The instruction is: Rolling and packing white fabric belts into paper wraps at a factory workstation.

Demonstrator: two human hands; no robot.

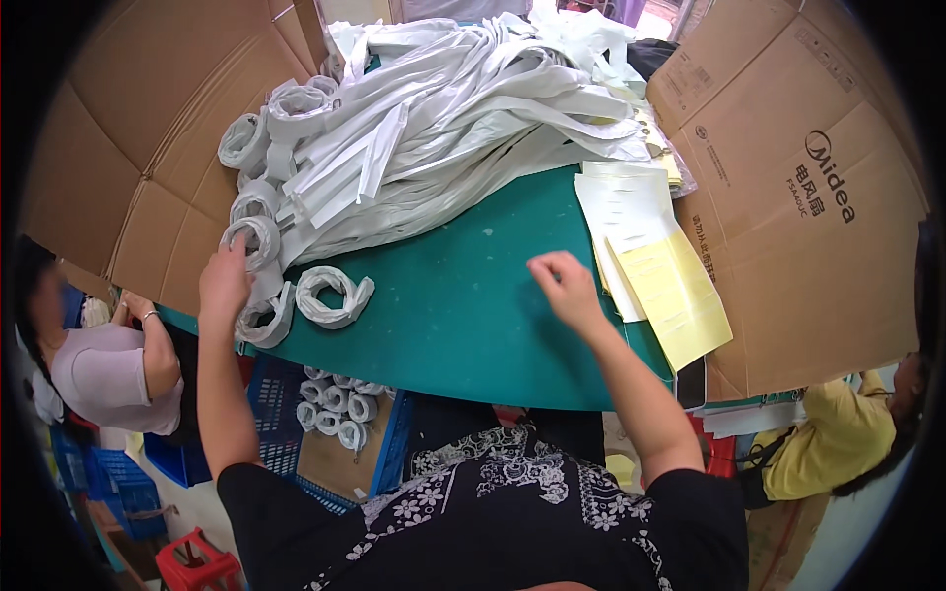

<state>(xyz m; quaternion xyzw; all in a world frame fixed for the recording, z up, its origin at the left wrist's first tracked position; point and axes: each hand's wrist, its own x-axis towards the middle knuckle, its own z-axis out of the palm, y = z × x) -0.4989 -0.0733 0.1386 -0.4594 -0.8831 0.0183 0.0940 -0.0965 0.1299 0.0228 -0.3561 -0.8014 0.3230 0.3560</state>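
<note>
Centrally, green tabletop, white rolls, flanking cardboard, red stool lower left

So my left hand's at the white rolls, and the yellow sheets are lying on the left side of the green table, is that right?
Not quite: the head view shows the yellow sheets on the right side of the green table, not the left. Your left hand is indeed at the white rolls.
</note>
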